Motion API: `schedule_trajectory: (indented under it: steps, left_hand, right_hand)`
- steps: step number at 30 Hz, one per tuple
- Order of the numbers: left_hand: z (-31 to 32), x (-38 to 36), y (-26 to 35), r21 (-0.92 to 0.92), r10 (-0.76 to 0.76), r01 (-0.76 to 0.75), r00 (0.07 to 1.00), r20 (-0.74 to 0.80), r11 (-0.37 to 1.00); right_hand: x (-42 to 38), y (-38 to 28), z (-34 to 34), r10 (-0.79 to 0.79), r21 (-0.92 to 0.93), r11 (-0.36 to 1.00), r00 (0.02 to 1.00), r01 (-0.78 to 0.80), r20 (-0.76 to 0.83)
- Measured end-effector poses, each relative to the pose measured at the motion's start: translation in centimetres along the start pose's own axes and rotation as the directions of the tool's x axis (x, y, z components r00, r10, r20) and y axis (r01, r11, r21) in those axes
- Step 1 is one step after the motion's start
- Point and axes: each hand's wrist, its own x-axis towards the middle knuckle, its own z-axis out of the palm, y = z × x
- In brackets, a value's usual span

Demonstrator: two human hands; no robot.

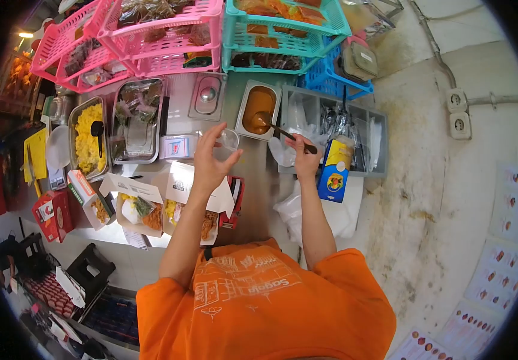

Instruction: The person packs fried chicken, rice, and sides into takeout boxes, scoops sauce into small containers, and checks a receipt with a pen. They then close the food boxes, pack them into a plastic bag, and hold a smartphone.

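Note:
My left hand (212, 161) is curled round a small clear plastic cup (229, 141), thumb on one side and fingers on the other. My right hand (306, 158) grips the dark handle of a ladle (288, 135). The ladle's bowl dips into brown sauce (259, 103) in a steel pan (277, 95), just beyond and between my hands. Below my left hand stand opened food boxes (133, 187) with rice, greens and fried food inside. A blue and yellow carton (335, 174) stands close to my right forearm.
Pink baskets (162, 48) and teal baskets (283, 43) line the back. A grey divided bin (379, 144) is at the right. A steel lid (207, 96), a packet tray (139, 129) and a tray of yellow food (91, 137) lie left of the sauce.

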Motion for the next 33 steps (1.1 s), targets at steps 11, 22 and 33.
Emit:
schedule_trajectory:
  steps: [11, 22, 33]
  left_hand:
    - [-0.3, -1.6, -1.1, 0.009, -0.061, 0.061, 0.998, -0.031, 0.998]
    - [-0.2, -2.2, -1.4, -0.024, -0.093, 0.092, 0.995, -0.039, 0.995]
    - [1.7, 2.3, -2.3, 0.045, -0.049, 0.046, 0.997, 0.058, 0.998]
  right_hand:
    - [-0.4, -0.2, 3.5, -0.12, -0.166, 0.976, 0.984, 0.142, 0.134]
    - [0.2, 3.9, 1.5, 0.428, 0.662, 0.7, 0.899, -0.267, -0.09]
    - [0.4, 3.0, 0.1, 0.454, 0.746, 0.62, 0.886, -0.243, -0.089]
